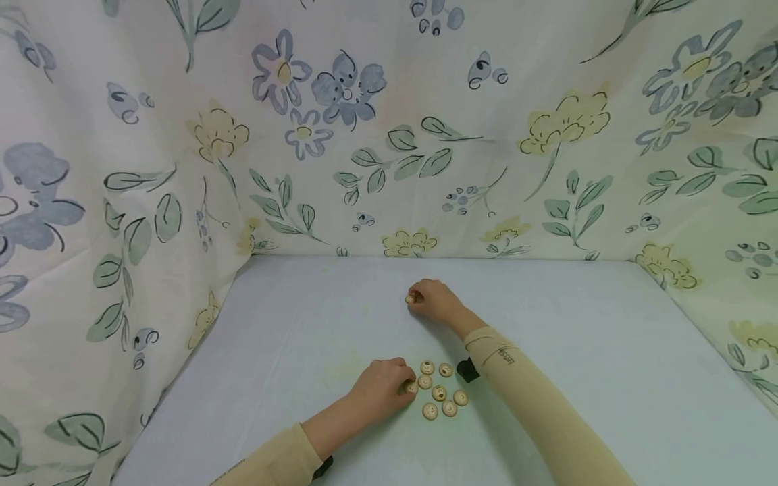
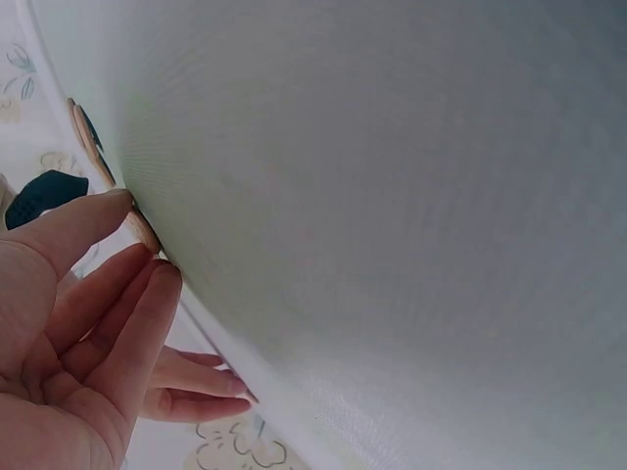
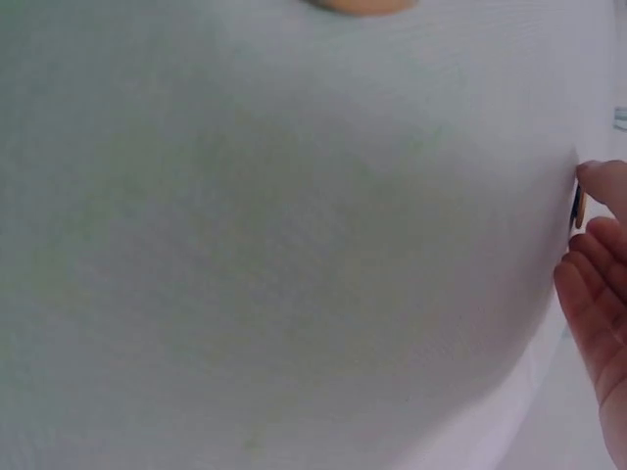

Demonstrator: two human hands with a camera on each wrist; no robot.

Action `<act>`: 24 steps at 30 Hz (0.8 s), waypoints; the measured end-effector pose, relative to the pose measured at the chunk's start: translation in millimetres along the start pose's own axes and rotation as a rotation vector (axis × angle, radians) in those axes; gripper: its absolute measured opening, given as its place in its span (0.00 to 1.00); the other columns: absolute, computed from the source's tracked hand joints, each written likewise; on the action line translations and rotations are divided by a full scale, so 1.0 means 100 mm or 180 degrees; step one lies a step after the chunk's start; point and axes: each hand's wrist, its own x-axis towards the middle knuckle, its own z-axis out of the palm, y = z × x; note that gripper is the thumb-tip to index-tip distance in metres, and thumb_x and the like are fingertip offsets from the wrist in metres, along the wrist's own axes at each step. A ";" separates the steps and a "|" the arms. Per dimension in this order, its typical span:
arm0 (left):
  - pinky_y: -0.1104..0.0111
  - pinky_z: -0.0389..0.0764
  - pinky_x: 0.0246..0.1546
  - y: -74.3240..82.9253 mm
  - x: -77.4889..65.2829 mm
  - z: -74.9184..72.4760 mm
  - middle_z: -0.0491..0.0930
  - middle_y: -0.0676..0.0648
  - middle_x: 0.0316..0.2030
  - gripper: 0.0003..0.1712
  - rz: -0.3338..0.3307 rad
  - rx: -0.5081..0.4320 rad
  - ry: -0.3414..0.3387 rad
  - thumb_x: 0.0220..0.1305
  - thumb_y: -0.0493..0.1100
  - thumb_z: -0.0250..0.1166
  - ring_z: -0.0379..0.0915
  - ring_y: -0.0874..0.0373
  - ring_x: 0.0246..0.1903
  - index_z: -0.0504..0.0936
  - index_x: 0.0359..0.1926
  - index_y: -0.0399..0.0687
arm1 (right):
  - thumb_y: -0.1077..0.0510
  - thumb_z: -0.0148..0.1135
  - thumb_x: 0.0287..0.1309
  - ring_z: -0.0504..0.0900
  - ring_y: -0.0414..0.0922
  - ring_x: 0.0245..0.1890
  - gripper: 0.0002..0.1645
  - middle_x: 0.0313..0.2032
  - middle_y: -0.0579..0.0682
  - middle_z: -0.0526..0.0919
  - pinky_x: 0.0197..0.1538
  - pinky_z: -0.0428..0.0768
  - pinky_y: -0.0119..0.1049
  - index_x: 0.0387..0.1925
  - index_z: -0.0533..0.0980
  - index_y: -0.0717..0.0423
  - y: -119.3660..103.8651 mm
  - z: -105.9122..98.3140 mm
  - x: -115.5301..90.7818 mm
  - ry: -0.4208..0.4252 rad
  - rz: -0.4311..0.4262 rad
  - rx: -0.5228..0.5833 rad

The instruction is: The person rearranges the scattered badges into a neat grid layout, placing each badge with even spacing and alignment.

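In the head view, my right hand (image 1: pixel 434 301) reaches to the far middle of the table and pinches a small round wooden disc (image 1: pixel 410 298) at the tabletop. Its thumb and fingers lie on either side of that disc's edge in the right wrist view. Nearer the front, my left hand (image 1: pixel 379 386) holds another wooden disc (image 1: pixel 412 387) between thumb and fingertips, low against the table. Just right of the left hand lie several matching discs (image 1: pixel 439 393) with dark face-like markings, loosely grouped and flat.
The table (image 1: pixel 292 324) has a pale cloth. Behind it and along both sides hangs a floral curtain (image 1: pixel 365 169). A dark band (image 1: pixel 468 370) shows under the right forearm, beside the group of discs.
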 end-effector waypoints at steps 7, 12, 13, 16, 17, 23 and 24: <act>0.71 0.73 0.28 -0.01 0.00 0.01 0.78 0.54 0.27 0.06 0.0047 -0.0019 0.0047 0.52 0.39 0.73 0.71 0.66 0.25 0.86 0.32 0.46 | 0.57 0.67 0.58 0.77 0.48 0.41 0.20 0.41 0.54 0.81 0.50 0.74 0.45 0.50 0.78 0.64 0.00 0.00 -0.03 0.0051 -0.0021 0.0084; 0.72 0.73 0.28 -0.01 0.00 0.01 0.78 0.54 0.27 0.06 0.0040 -0.0027 0.0027 0.52 0.39 0.73 0.71 0.66 0.25 0.86 0.33 0.46 | 0.56 0.67 0.59 0.78 0.50 0.47 0.24 0.46 0.56 0.81 0.54 0.74 0.45 0.54 0.76 0.65 0.02 0.00 -0.05 0.0058 0.0080 0.0302; 0.72 0.73 0.29 -0.01 0.00 0.01 0.78 0.54 0.27 0.06 0.0036 -0.0025 0.0021 0.52 0.39 0.73 0.72 0.66 0.25 0.86 0.33 0.46 | 0.56 0.67 0.59 0.78 0.50 0.48 0.25 0.46 0.56 0.81 0.54 0.74 0.45 0.55 0.76 0.65 0.03 0.00 -0.05 0.0061 0.0112 0.0359; 0.71 0.74 0.30 -0.01 0.00 0.01 0.78 0.54 0.27 0.07 0.0027 -0.0033 0.0012 0.52 0.39 0.73 0.73 0.66 0.26 0.86 0.33 0.46 | 0.57 0.68 0.58 0.78 0.51 0.48 0.26 0.47 0.57 0.81 0.53 0.74 0.45 0.56 0.75 0.64 0.05 0.00 -0.07 0.0117 0.0196 0.0540; 0.71 0.74 0.30 -0.01 0.00 0.00 0.78 0.54 0.27 0.07 0.0027 -0.0035 0.0009 0.52 0.39 0.73 0.73 0.65 0.26 0.86 0.33 0.46 | 0.57 0.68 0.58 0.79 0.51 0.48 0.27 0.47 0.57 0.81 0.53 0.75 0.45 0.56 0.75 0.64 0.06 0.00 -0.08 0.0143 0.0200 0.0573; 0.69 0.75 0.30 -0.01 0.00 0.00 0.78 0.54 0.27 0.07 0.0033 -0.0046 0.0018 0.51 0.39 0.73 0.74 0.64 0.26 0.86 0.33 0.46 | 0.57 0.68 0.58 0.79 0.50 0.47 0.26 0.46 0.56 0.81 0.52 0.77 0.43 0.56 0.76 0.63 0.10 0.00 -0.13 0.0277 0.0215 0.0737; 0.69 0.75 0.30 -0.01 0.00 0.00 0.78 0.54 0.27 0.07 0.0029 -0.0043 0.0017 0.51 0.39 0.73 0.74 0.64 0.26 0.86 0.33 0.46 | 0.57 0.68 0.58 0.79 0.50 0.47 0.25 0.46 0.56 0.82 0.51 0.77 0.43 0.56 0.76 0.64 0.11 0.00 -0.15 0.0318 0.0204 0.0778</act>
